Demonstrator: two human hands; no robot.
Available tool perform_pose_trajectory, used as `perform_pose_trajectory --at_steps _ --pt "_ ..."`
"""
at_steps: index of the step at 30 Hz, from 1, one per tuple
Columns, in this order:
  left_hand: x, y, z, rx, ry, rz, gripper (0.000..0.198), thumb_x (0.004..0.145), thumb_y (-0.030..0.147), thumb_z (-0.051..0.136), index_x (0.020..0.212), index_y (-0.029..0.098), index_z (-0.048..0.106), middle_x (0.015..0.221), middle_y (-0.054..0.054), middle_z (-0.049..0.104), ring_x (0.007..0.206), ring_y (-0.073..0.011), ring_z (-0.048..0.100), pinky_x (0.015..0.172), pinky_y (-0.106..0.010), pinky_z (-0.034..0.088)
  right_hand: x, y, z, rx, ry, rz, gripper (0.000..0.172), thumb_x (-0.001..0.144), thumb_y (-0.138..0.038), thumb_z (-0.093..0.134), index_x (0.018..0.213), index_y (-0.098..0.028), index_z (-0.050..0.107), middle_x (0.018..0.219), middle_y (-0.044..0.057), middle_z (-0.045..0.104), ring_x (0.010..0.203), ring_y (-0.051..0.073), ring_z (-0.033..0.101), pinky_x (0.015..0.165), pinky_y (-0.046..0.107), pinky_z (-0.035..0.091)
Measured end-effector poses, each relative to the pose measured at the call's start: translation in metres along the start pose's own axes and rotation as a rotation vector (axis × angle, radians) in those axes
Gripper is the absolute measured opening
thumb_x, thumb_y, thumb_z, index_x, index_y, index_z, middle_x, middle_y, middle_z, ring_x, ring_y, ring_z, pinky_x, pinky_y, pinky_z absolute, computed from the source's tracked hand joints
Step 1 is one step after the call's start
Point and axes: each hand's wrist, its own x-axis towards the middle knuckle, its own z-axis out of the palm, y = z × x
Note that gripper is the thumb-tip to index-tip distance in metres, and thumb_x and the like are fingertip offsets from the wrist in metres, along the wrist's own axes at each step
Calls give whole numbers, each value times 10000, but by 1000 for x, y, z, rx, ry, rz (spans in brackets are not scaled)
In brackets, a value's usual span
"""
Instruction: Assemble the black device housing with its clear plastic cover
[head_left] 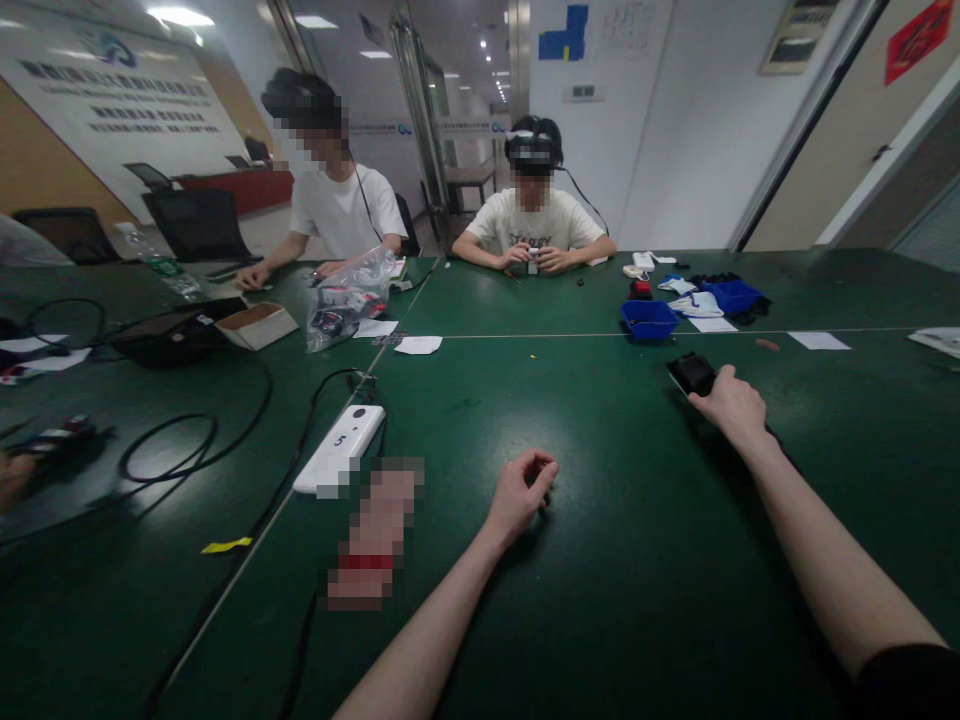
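Observation:
My right hand [736, 405] reaches out at the right and grips the near end of a small black boxy object [694, 371]. A pale edge shows along the left side of that object, and its exact kind is unclear. Its near end is hidden by my fingers. My left hand [523, 492] rests on the green table [600, 600] near the middle. Its fingers are curled in toward the thumb, and nothing shows in the hollow between them. Left of it lie a white power bank [341, 448] marked 5 and a blurred reddish flat item [379, 530].
Beyond my right hand stands a blue tray [649, 319], with blue and white items beside it. Black cables [259, 520] run along the left. A clear plastic bag [349, 305], an open cardboard box [259, 325] and two people [531, 225] are across the table.

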Motion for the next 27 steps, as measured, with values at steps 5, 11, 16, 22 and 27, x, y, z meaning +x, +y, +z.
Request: perform_pose_trajectory --at_steps 5,11,16,22,27 --pt "0 2 0 -2 5 -5 273 783 404 533 815 136 577 620 3 520 522 -91 509 413 -169 421 -22 -12 -1 118 -89 -99 536 745 -446 517 1129 -73 482 986 211 632 877 314 625 697 387 482" --pt "0 2 1 8 62 -33 221 782 333 526 861 133 579 624 10 513 513 -89 503 409 -174 430 -84 -43 8 444 -319 -379 395 719 -487 562 912 -144 599 924 124 673 829 233 637 704 324 491" --pt "2 0 2 -62 110 -63 327 790 308 508 1063 131 541 788 -48 592 624 -125 573 443 -200 477 -131 -69 19 785 -645 -478 375 761 -514 515 863 -155 547 718 57 663 548 157 628 455 246 456" --pt "5 -6 -3 27 133 -41 312 848 349 414 980 131 593 737 -21 605 537 -113 539 519 -237 463 -158 -80 45 1075 -1060 -486 458 842 -566 334 922 -144 495 566 7 626 389 101 564 317 162 354" --pt "7 -2 -6 124 183 46 297 862 334 384 802 143 605 734 -26 617 704 -147 560 658 -241 422 -159 -79 46 1030 -1135 -562 422 815 -540 431 841 -130 525 654 33 647 393 76 556 313 148 367"
